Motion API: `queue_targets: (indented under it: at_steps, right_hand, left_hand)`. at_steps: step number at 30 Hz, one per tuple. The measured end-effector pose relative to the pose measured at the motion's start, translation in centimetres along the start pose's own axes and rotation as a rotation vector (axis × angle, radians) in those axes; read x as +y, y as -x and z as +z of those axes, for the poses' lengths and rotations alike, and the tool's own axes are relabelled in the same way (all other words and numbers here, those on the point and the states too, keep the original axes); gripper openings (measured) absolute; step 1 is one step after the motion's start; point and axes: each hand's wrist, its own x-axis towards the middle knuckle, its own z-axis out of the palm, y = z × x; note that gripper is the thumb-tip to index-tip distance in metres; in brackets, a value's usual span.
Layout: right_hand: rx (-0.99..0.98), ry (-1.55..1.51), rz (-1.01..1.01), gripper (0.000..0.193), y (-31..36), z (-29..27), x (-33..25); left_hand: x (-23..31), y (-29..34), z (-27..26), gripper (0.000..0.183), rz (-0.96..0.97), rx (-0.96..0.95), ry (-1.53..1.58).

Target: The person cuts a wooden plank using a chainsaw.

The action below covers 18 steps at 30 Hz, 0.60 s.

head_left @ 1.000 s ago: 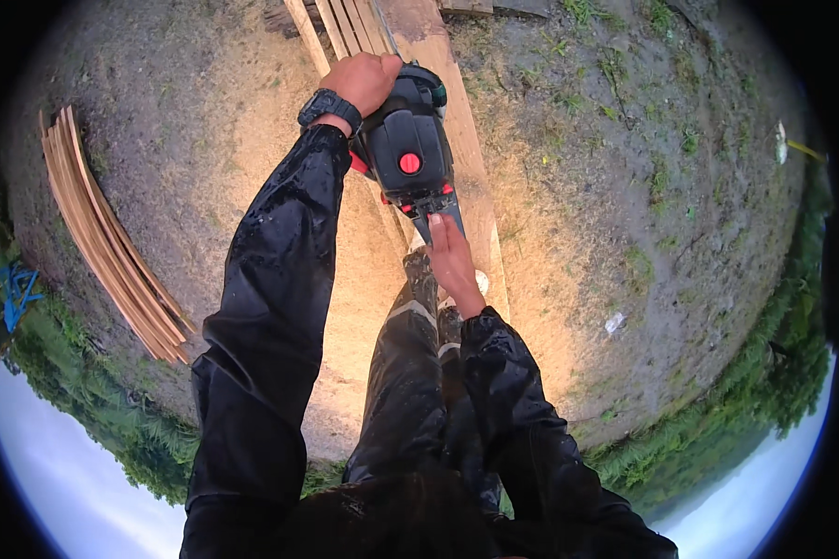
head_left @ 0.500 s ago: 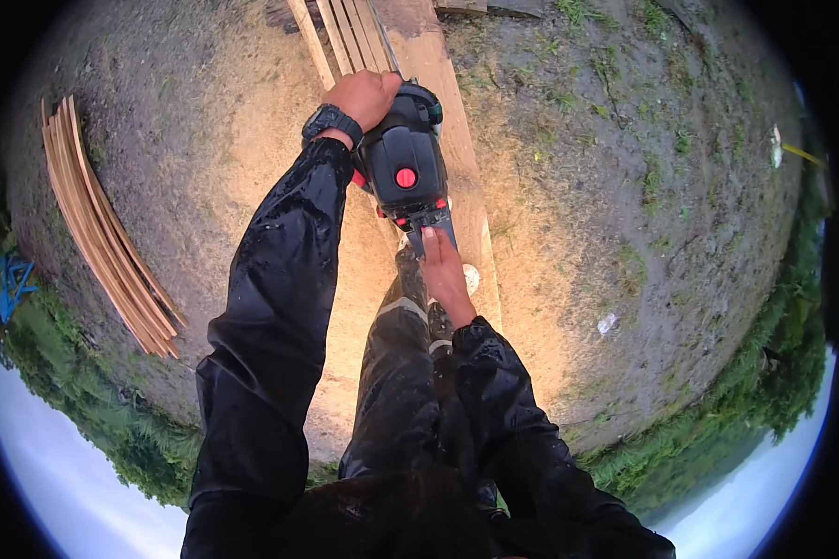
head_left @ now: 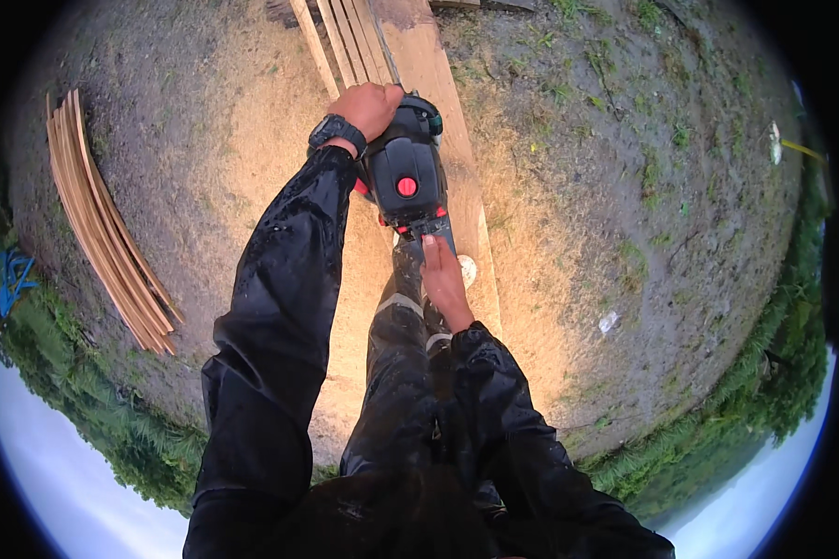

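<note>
At upper centre, our left hand [head_left: 368, 110] and right hand [head_left: 445, 278] close around a black, red-capped power saw [head_left: 405, 160], front and rear. Thin pale wooden strips [head_left: 357, 42] above it look already parted; the broad tan wooden plank [head_left: 461, 154] alongside seems left uncut.

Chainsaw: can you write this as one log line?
Left grip: chainsaw front; right grip: rear handle; chainsaw: over plank; wood strips: ground at left
</note>
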Motion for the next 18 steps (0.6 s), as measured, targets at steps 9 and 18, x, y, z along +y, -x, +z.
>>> queue_targets:
  at_steps: [9, 18]
  right_hand:
    - [0.022, 0.072, -0.031, 0.047, 2.8, -1.5, 3.0]
    - [0.028, 0.026, -0.012, 0.053, 5.0, -2.2, 6.3]
  left_hand:
    - [2.4, 2.9, 2.4, 0.014, -0.04, -0.006, 0.009]
    - [5.1, 5.8, 3.1, 0.027, -0.101, -0.1, 0.101]
